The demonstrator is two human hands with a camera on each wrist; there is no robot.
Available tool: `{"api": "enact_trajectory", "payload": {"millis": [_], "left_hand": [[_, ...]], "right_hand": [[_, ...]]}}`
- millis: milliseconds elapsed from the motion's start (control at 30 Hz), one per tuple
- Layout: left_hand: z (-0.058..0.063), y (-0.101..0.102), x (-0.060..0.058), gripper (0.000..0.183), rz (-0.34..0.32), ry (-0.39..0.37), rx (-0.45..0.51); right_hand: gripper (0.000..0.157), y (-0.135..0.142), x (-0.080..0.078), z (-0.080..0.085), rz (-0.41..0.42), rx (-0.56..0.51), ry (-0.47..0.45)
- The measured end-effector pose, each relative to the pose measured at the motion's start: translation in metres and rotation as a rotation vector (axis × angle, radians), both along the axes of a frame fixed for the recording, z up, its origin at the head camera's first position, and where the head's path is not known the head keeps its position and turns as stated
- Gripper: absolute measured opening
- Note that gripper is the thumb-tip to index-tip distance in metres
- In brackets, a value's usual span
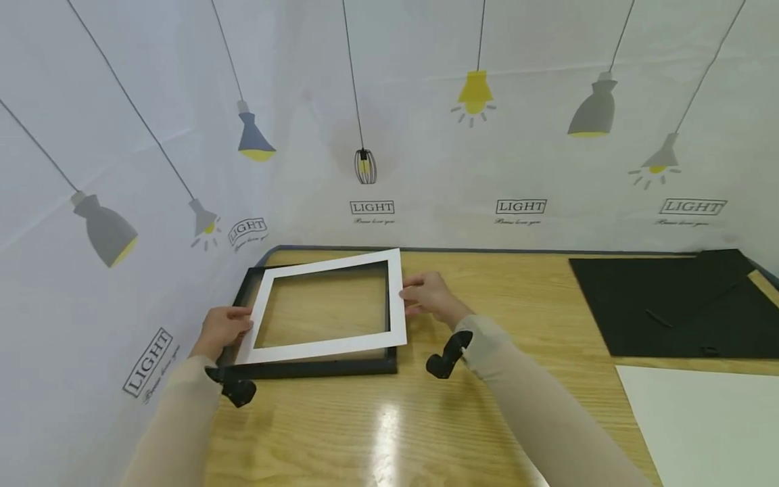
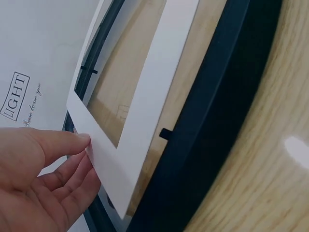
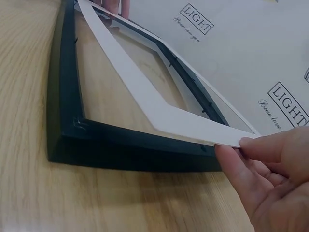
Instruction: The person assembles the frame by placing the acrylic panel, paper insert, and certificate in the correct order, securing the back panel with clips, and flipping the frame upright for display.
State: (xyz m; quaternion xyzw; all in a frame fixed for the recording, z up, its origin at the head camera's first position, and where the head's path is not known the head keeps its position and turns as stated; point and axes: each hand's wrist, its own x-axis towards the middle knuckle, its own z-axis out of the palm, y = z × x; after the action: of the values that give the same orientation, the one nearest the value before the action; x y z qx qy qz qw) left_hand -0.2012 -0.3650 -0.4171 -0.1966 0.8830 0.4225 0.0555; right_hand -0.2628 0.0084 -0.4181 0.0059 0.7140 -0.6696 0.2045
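Both hands hold a white picture mat [image 1: 397, 297], a flat border with a rectangular opening. It is tilted over a black picture frame [image 1: 316, 368] lying on the table, its right side raised above the frame. My left hand [image 1: 222, 330] pinches the mat's left edge between thumb and fingers, low inside the frame. At the opposite edge, my right hand [image 1: 431, 295] pinches the mat with the thumb on top. In the left wrist view a small black tab [image 2: 166, 134] sticks inward from the frame's inner side. Wood grain shows through the frame's middle.
A black backing board [image 1: 675, 308] lies at the right of the wooden table [image 1: 517, 291]. Nearer the front right is a white sheet [image 1: 706, 419]. A white wall covering [image 1: 426, 155] printed with lamps stands behind and to the left, close to the frame.
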Motion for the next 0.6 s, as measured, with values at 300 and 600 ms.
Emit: {"api": "enact_trajectory", "payload": {"millis": [300, 600], "left_hand": [[0.000, 0.002, -0.001, 0.036, 0.007, 0.038, -0.217], [0.003, 0.007, 0.003, 0.034, 0.039, 0.013, -0.320]], "right_hand": [[0.025, -0.014, -0.008, -0.017, -0.035, -0.031, 0.029], [0.031, -0.027, 0.001, -0.008, -0.067, 0.026, 0.007]]}}
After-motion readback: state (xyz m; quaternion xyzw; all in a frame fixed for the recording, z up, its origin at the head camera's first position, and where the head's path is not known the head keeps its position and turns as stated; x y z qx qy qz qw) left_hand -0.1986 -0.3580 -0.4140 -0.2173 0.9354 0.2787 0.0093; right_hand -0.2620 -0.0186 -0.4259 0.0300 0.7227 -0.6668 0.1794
